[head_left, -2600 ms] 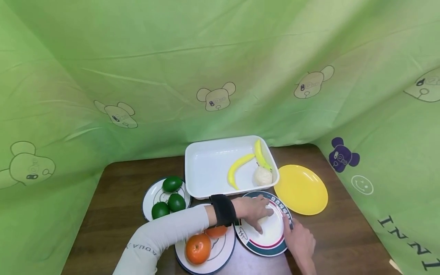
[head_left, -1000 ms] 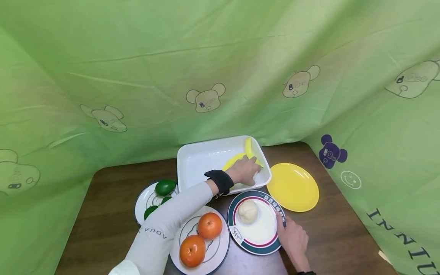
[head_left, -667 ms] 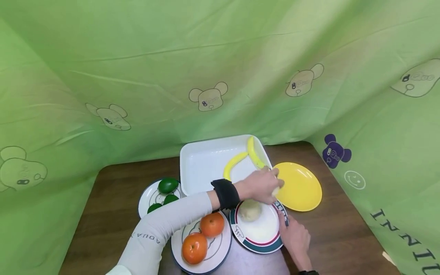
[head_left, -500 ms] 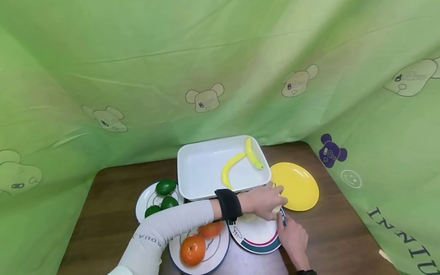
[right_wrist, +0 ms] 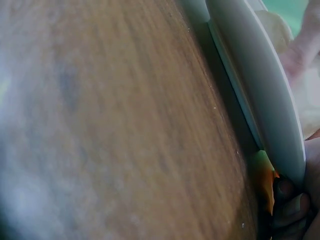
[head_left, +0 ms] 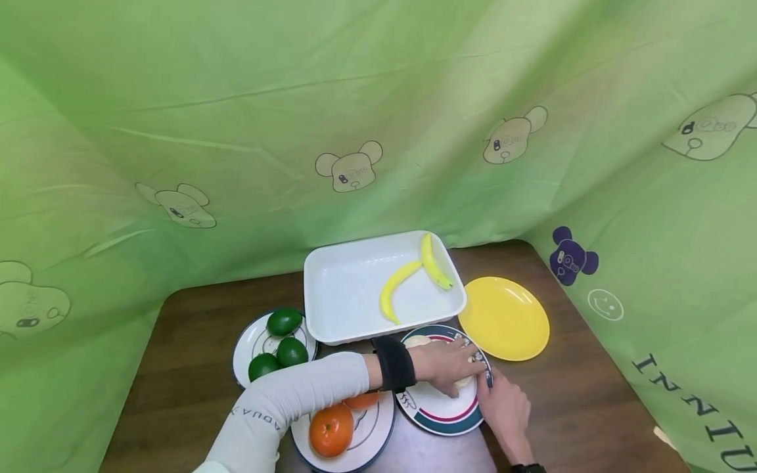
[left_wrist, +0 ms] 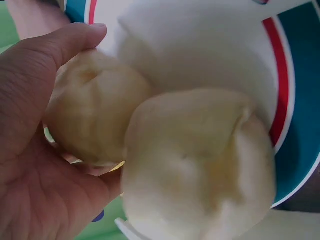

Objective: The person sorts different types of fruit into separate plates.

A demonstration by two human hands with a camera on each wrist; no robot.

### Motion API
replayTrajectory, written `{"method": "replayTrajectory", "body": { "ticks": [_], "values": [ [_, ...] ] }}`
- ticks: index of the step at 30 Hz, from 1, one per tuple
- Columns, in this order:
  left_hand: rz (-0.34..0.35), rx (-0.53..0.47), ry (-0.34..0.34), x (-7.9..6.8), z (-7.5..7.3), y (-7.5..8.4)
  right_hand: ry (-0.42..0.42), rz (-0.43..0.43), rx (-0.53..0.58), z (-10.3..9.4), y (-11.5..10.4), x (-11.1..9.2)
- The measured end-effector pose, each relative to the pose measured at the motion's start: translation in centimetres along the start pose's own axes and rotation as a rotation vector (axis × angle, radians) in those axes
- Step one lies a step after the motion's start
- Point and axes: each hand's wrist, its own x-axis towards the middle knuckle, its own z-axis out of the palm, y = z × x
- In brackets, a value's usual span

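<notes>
My left hand (head_left: 445, 365) is over the green-rimmed plate (head_left: 452, 424) in the head view. It holds a pale, cream-coloured round fruit (left_wrist: 95, 110) with the thumb over it and the fingers round its far side, in the left wrist view. A second pale round fruit (left_wrist: 200, 165) lies on the plate beside it, partly hidden behind my hand in the head view. My right hand (head_left: 507, 407) grips the plate's right rim, thumb on top. Its curled fingers (right_wrist: 292, 210) show under the plate edge in the right wrist view.
A white tray (head_left: 349, 289) with two bananas (head_left: 397, 289) stands behind. The yellow plate (head_left: 505, 322) is at right. At left are a plate with green fruits (head_left: 284, 322) and another with orange fruits (head_left: 331, 430), partly under my left forearm. A green curtain (head_left: 266, 131) surrounds the table.
My left hand has reached into the tray, taken the pale fruit out and brought it down over the green-rimmed plate. The right hand keeps its hold on the rim.
</notes>
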Motion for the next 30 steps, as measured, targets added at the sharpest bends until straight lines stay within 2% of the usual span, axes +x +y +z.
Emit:
{"method": "replayTrajectory", "body": {
  "ticks": [4, 10, 12, 14, 16, 18, 20, 22, 26, 28, 30],
  "values": [
    [-0.006, -0.025, -0.007, -0.3, 0.4, -0.1, 0.009, -0.010, -0.005, -0.1, -0.2, 0.0],
    [-0.013, -0.007, 0.044, -0.9, -0.3, -0.4, 0.006, -0.028, 0.004, -0.5, -0.3, 0.0],
    [-0.020, -0.004, 0.077, -1.1, -0.6, -0.5, -0.029, -0.042, 0.019, -1.0, -0.2, 0.1],
    [-0.026, -0.005, 0.116, -1.4, -0.8, -0.7, -0.110, -0.036, 0.068, -1.8, 0.0, 0.3],
    [-0.031, -0.009, 0.146, -1.7, -0.9, -1.0, -0.190, -0.022, 0.110, -2.9, 0.4, 0.5],
    [-0.047, -0.002, 0.178, -2.0, -0.9, -1.3, -0.226, -0.015, 0.124, -4.3, 1.0, 1.1],
    [-0.073, 0.014, 0.214, -2.4, -0.9, -1.7, -0.189, -0.034, 0.104, -5.8, 1.8, 2.3],
    [-0.110, 0.035, 0.255, -2.7, -0.9, -2.2, -0.096, -0.064, 0.068, -7.3, 2.8, 3.9],
    [-0.186, 0.041, 0.335, -3.2, -0.9, -3.3, 0.049, -0.077, 0.050, -9.2, 5.1, 8.6],
    [-0.218, 0.032, 0.369, -3.4, -1.0, -4.1, 0.045, -0.044, 0.057, -9.4, 6.1, 11.0],
    [-0.253, 0.036, 0.395, -3.7, -1.1, -5.1, -0.004, -0.008, 0.046, -9.5, 6.8, 13.1]
  ]
}}
